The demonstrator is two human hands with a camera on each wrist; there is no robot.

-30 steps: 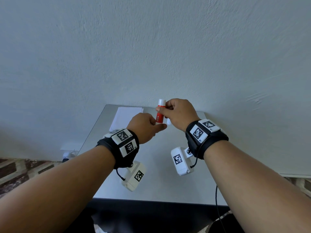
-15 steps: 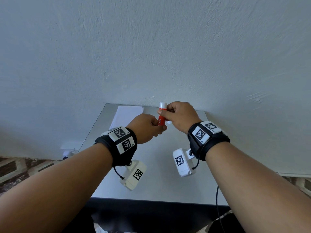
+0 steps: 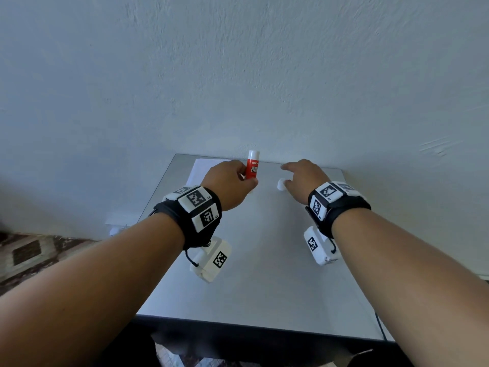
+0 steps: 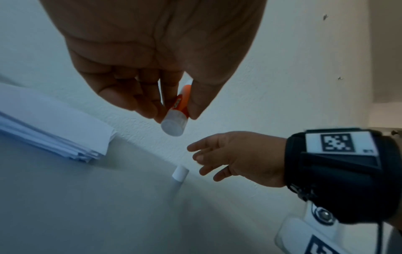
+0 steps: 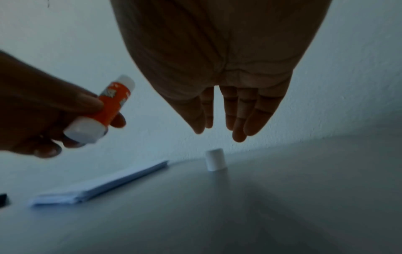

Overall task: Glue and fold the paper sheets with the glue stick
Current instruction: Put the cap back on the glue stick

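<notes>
A red glue stick (image 3: 251, 168), uncapped and upright, is held in the left hand (image 3: 229, 187), fingers and thumb wrapped round its lower barrel above the far end of the grey table (image 3: 264, 274). Its white cap (image 5: 214, 159) stands on the table near the wall, just under the right hand (image 3: 304, 180), whose grip is wide, the fingers (image 5: 239, 120) straight and spread with nothing in them. A stack of white paper sheets (image 4: 52, 123) lies at the far left corner of the table, untouched and unfolded. The step in hand appears to be readying the stick, with gluing not yet begun. The next move likely calls for the free hand to draw one sheet off the stack to the middle of the table, so the stick can be run along it
</notes>
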